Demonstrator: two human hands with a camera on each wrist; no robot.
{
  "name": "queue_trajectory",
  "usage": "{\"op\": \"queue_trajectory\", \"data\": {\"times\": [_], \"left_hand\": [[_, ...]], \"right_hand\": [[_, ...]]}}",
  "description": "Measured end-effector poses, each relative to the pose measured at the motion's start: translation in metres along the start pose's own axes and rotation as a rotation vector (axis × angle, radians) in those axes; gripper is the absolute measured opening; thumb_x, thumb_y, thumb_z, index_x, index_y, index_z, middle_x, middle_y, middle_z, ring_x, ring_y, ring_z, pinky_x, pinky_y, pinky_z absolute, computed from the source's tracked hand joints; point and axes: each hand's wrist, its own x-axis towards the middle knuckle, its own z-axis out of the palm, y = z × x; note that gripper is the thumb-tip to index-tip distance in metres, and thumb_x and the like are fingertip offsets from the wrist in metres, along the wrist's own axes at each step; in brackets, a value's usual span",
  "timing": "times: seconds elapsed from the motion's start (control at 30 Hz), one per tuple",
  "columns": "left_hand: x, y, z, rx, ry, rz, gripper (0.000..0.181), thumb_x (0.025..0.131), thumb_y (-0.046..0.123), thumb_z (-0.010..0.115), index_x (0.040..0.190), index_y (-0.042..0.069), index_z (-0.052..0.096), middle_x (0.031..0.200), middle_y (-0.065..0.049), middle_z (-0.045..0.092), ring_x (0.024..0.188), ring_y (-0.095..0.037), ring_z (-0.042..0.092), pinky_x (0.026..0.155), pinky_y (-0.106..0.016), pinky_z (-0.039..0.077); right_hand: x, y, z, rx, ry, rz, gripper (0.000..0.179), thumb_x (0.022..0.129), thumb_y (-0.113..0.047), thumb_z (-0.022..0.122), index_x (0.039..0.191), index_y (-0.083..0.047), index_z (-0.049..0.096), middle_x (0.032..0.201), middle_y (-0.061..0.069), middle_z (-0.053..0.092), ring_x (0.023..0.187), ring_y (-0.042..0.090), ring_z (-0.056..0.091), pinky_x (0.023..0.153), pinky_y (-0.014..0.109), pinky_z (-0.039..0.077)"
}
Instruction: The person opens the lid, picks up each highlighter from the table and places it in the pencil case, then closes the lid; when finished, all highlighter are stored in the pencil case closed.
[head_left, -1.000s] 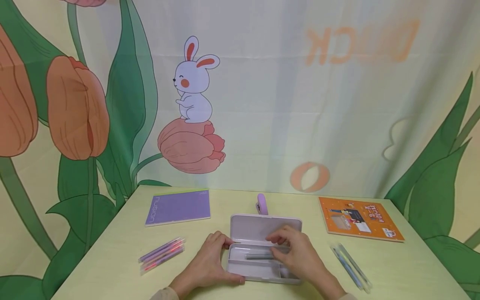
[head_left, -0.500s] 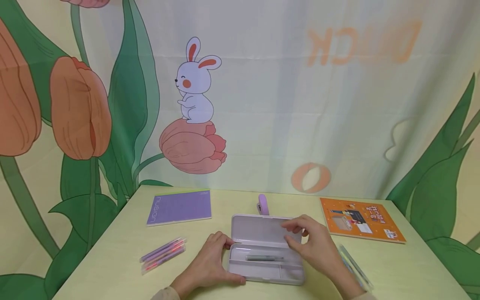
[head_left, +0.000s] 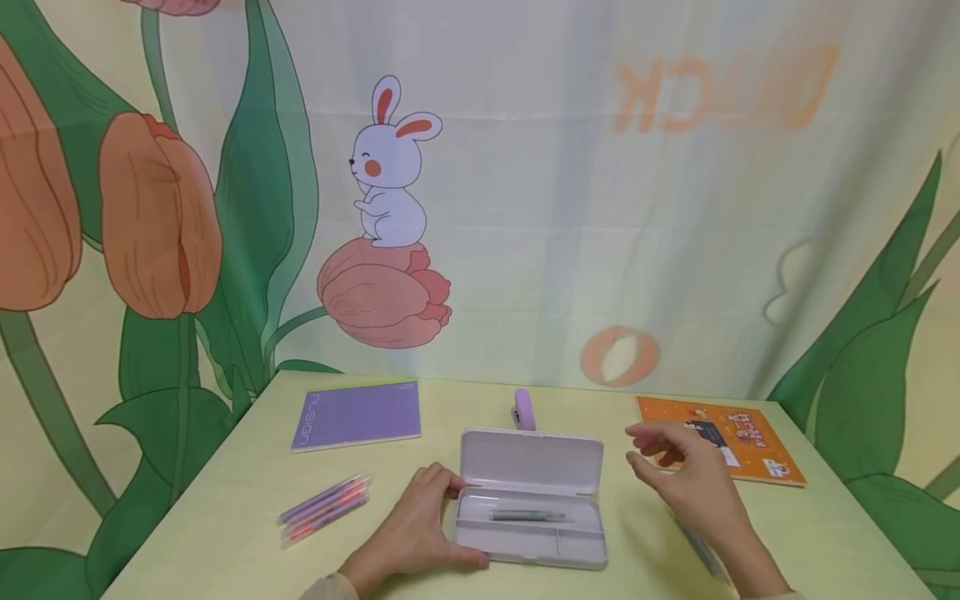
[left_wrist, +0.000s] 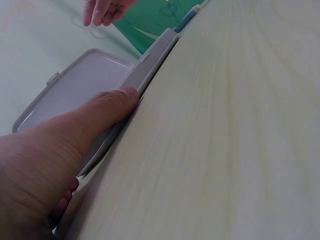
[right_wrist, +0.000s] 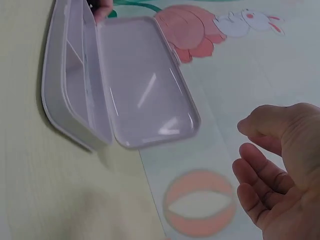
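Head cam sits up high, looking forward and down over the table point(head_left: 217, 525), far enough back to fit the whole pencil case point(head_left: 510, 537) and the printed backdrop point(head_left: 517, 283). Left wrist one's way closer: low to the tabletop, rolled sideways, looking past the left hand point(head_left: 422, 525) along the case's front wall toward the right hand point(head_left: 693, 482). Right wrist cam is rolled too, off the case's right end, facing left and back. It shares the rabbit point(head_left: 390, 187) with the head view; all three catch the lid point(head_left: 531, 460).
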Motion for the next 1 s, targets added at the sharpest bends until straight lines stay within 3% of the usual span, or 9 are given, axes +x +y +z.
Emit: {"op": "queue_trajectory", "data": {"times": [0.23, 0.43, 0.7, 1.0], "left_hand": [[0.000, -0.001, 0.001, 0.004, 0.003, 0.006, 0.095, 0.064, 0.075, 0.099, 0.128, 0.015, 0.064, 0.116, 0.010, 0.058, 0.112, -0.010, 0.050, 0.101, -0.034, 0.052], [-0.001, 0.000, 0.001, -0.004, 0.000, -0.001, 0.095, 0.064, 0.075, 0.099, 0.128, 0.015, 0.064, 0.117, 0.010, 0.058, 0.111, -0.010, 0.050, 0.101, -0.034, 0.052], [-0.001, 0.000, 0.001, -0.009, 0.004, 0.000, 0.095, 0.063, 0.076, 0.099, 0.128, 0.015, 0.064, 0.116, 0.010, 0.058, 0.111, -0.011, 0.050, 0.100, -0.034, 0.052], [0.000, -0.001, 0.001, -0.008, 0.007, 0.004, 0.094, 0.064, 0.075, 0.099, 0.127, 0.016, 0.064, 0.116, 0.011, 0.058, 0.112, -0.011, 0.051, 0.100, -0.034, 0.052]], "right_hand": [[-0.006, 0.029, -0.024, 0.000, 0.046, 0.045, 0.029, 0.100, -0.015, 0.086, 0.128, -0.015, 0.080, 0.110, 0.004, 0.078, 0.092, 0.004, 0.068, 0.079, 0.016, 0.056], [-0.017, 0.051, -0.034, -0.049, 0.048, 0.145, 0.030, 0.100, -0.018, 0.086, 0.129, -0.011, 0.079, 0.110, 0.005, 0.080, 0.090, 0.003, 0.069, 0.078, 0.014, 0.056], [-0.026, 0.075, -0.037, -0.102, -0.036, 0.285, 0.033, 0.101, -0.014, 0.084, 0.130, 0.000, 0.075, 0.109, 0.008, 0.079, 0.091, 0.011, 0.069, 0.076, 0.016, 0.056], [-0.026, 0.092, -0.036, -0.105, -0.251, 0.454, 0.029, 0.103, -0.011, 0.080, 0.127, 0.002, 0.076, 0.104, 0.004, 0.077, 0.093, 0.019, 0.068, 0.077, 0.026, 0.058]]}}
